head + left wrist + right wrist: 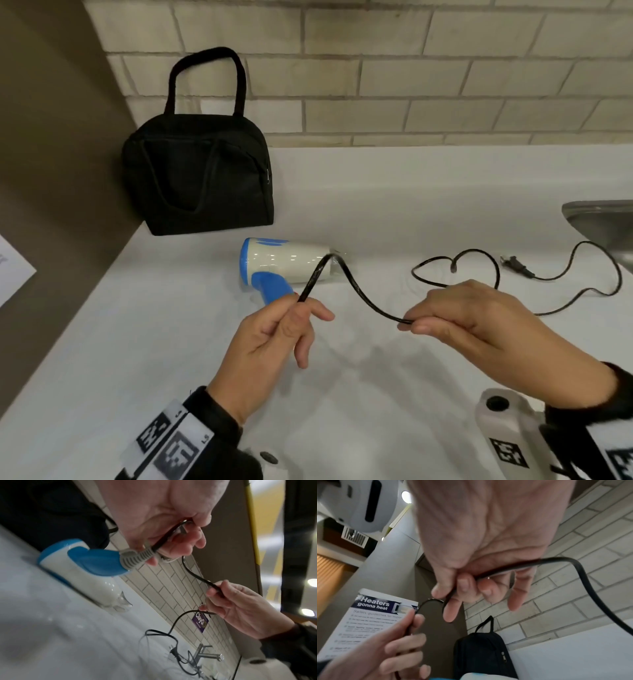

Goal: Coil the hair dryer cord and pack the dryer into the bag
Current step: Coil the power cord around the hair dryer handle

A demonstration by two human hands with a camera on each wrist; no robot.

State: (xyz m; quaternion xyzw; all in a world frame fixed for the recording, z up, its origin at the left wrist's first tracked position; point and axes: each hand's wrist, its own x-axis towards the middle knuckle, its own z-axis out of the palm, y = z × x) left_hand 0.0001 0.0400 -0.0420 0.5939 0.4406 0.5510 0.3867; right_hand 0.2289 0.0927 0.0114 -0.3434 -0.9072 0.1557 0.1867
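A white and blue hair dryer lies on its side on the white counter, its blue handle toward me. Its black cord arches up between my hands. My left hand pinches the cord close to the handle's grey strain relief. My right hand grips the cord farther along, fingers curled round it. The rest of the cord loops loosely on the counter to the plug at the right. The black bag stands zipped at the back left, handles up.
A metal sink edge sits at the far right, with a faucet in the left wrist view. A tiled wall backs the counter. A brown side wall with a paper notice closes the left.
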